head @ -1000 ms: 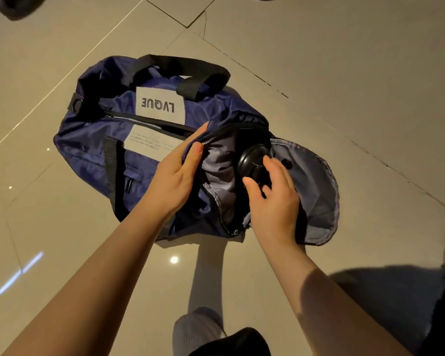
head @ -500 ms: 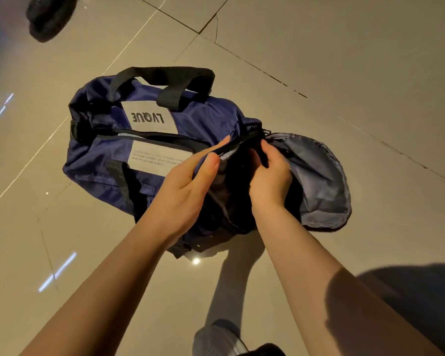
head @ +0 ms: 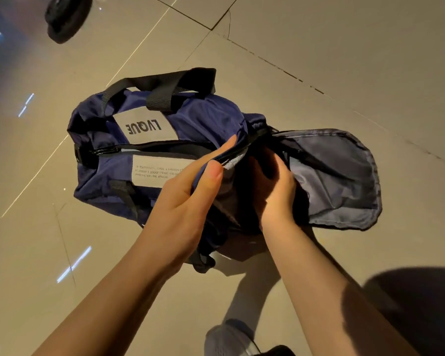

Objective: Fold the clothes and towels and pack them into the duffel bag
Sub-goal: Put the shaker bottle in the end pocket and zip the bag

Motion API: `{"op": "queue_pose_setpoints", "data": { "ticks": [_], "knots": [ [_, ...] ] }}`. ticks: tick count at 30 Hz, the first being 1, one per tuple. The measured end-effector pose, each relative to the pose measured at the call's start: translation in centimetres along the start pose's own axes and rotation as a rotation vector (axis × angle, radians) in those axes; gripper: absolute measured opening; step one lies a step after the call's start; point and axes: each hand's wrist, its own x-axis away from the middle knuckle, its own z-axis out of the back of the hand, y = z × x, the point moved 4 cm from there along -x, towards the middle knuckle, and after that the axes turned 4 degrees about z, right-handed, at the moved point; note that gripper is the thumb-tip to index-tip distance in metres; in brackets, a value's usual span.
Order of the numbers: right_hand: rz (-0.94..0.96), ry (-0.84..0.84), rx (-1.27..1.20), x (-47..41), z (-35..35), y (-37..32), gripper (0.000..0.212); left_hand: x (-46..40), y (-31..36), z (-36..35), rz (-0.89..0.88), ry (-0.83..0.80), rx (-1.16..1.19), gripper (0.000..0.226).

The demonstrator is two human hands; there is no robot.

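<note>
A navy duffel bag with black handles lies on its side on the tiled floor. Its end compartment is unzipped and the grey-lined flap hangs open to the right. My left hand pinches the left rim of that opening between thumb and fingers. My right hand reaches into the dark compartment, and its fingertips are hidden inside. No clothes or towels are in sight.
A black round object sits on the floor at the far left. A pale shoe shows at the bottom edge below the bag. A dark shape fills the lower right corner.
A black round item that my right hand pressed into the end compartment has gone out of sight inside. My right hand has sunk deeper. My left hand keeps hold of the rim.
</note>
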Motion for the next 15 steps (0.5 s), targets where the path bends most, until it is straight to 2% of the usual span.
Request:
{"op": "queue_pose_setpoints", "data": {
  "ticks": [3,5,9,15],
  "knots": [
    [-0.099,-0.030,0.044,-0.1,-1.1,1.7,0.036,0.0,-0.3,0.0,0.008,-0.041,-0.010,0.031],
    [-0.062,0.014,0.048,0.4,-1.1,1.7,0.036,-1.2,-0.8,0.2,0.033,-0.017,0.031,0.030],
    [0.021,-0.124,0.091,1.1,-1.5,1.2,0.052,-5.0,-2.2,1.6,0.127,0.094,0.199,0.035],
    [-0.007,-0.323,0.255,-4.0,-0.3,-0.5,0.050,-6.2,-5.1,1.4,0.190,0.056,0.025,0.043]
  ]
}}
